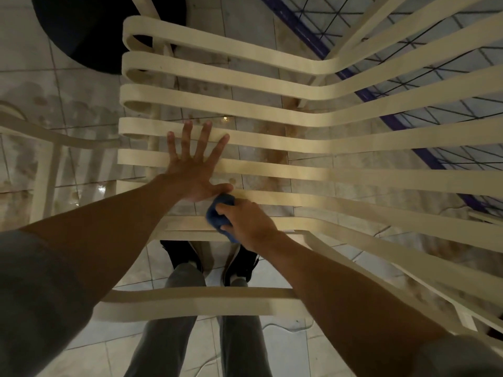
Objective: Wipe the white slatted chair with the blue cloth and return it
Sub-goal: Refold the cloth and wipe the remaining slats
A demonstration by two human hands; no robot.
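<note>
The white slatted chair (272,104) fills the view, its seat slats running left to right and bending up into the backrest at the right. My left hand (193,164) lies flat on the seat slats with fingers spread and straight. Just below it, my right hand (245,221) grips the bunched blue cloth (217,210) and presses it against a slat near the chair's near edge. Most of the cloth is hidden under my fingers.
A second white chair (46,170) stands to the left. A dark round object (89,31) sits on the tiled floor at the top left. A blue-framed wire grid (408,77) runs behind the backrest. The stained floor tiles (54,104) look wet. My feet are under the seat.
</note>
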